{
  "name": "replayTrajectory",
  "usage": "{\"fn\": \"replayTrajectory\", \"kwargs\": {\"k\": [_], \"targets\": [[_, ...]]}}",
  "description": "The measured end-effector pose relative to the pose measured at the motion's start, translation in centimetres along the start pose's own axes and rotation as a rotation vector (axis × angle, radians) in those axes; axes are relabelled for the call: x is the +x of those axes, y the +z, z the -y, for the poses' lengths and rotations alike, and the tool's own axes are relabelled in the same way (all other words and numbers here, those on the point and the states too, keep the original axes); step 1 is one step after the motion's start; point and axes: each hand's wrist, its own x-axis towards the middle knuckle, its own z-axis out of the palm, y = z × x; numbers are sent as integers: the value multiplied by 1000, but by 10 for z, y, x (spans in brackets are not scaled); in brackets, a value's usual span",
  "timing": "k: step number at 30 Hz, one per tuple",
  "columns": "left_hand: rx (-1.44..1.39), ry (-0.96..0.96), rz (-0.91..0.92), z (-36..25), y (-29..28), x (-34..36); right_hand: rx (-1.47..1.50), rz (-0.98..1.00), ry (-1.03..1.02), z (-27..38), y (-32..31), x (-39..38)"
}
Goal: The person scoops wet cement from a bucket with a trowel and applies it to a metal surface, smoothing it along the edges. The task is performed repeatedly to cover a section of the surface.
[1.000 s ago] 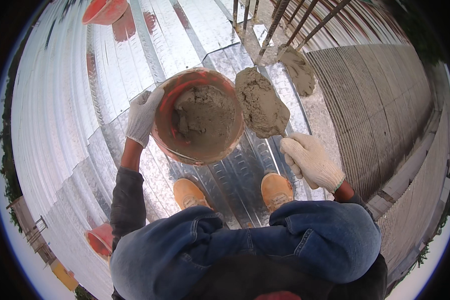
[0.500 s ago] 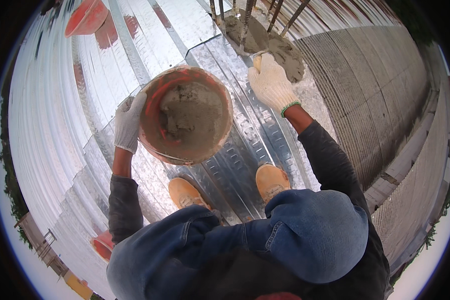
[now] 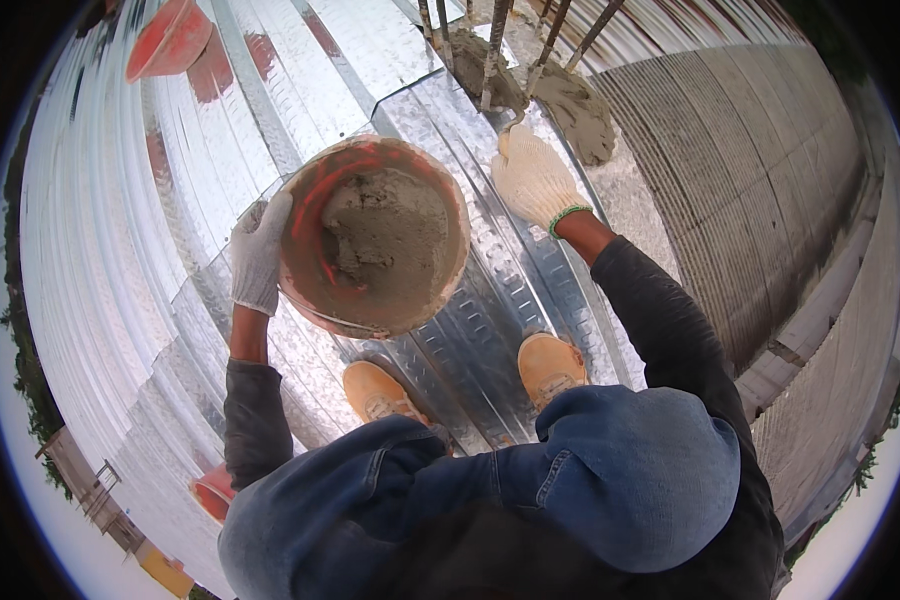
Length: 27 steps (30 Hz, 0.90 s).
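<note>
A round orange bucket [image 3: 315, 200], partly full of wet grey mortar [image 3: 395, 225], stands in front of me on the ribbed metal sheeting. My left hand [image 3: 258, 255], in a white knitted glove, grips its left rim. Ahead and to the right, my gloved right hand [image 3: 538, 180] is closed around a trowel [image 3: 513, 121]; its handle end and bent metal neck show. The blade is smeared with mortar and hard to tell from it. Beyond the trowel, a mound of mortar [image 3: 582, 120] lies around several upright rusty rebars [image 3: 495, 45].
A second orange bucket [image 3: 170, 42] lies tilted at the far left, and another red-orange container [image 3: 213, 492] is partly hidden beside my left sleeve. Shiny metal decking [image 3: 120, 250] spreads left. A ribbed grey surface [image 3: 730, 180] drops away on the right. My tan shoes [image 3: 380, 390] stand near the bucket.
My right hand has drawn slightly back toward me with the trowel, uncovering more of the mortar by the rebars. The left hand keeps its grip on the bucket.
</note>
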Motion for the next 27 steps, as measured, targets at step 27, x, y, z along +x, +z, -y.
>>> {"fn": "replayTrajectory", "kwargs": {"k": [27], "targets": [[109, 24, 62, -22, 32, -30, 178, -62, 145, -5, -101, -163]]}}
